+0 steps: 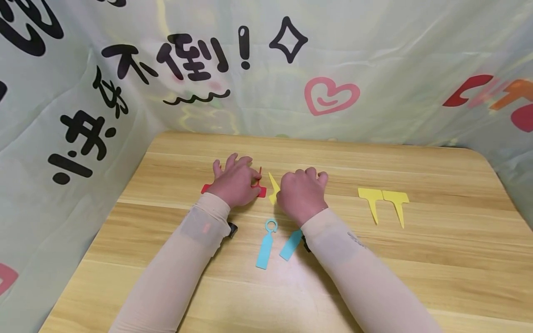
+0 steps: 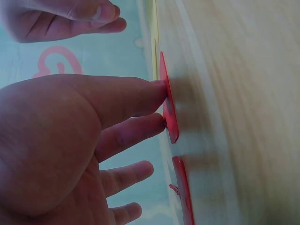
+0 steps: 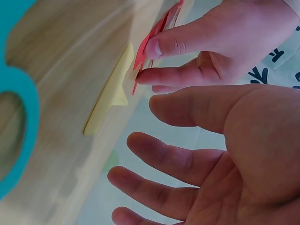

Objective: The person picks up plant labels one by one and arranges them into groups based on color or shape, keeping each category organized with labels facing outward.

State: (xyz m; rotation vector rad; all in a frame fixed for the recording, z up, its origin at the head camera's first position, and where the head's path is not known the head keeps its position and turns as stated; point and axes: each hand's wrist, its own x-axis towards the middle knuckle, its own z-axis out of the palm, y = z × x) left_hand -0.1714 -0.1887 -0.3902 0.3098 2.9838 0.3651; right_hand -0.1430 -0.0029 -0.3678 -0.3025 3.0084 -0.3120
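Note:
My left hand (image 1: 235, 183) pinches a red T-shaped plant label (image 1: 262, 192) between thumb and forefinger, close over the tabletop. A second red label (image 2: 184, 194) lies beside it, below the other spread fingers in the left wrist view; in the head view the hand hides most of it. Just right of the pinched label is a yellow T-shaped plant label (image 1: 273, 185), lying at a slant. My right hand (image 1: 303, 194) is beside this yellow label and partly covers it from above. Its loosely bent fingers (image 3: 157, 152) hold nothing in the right wrist view.
Two light-blue ring-ended tags (image 1: 264, 252) lie nearer the front, one partly under the right wrist. Off to the right, two yellow T labels (image 1: 370, 194) lie side by side on the wooden table (image 1: 449, 259). A printed cloth (image 1: 395, 83) stands behind the table.

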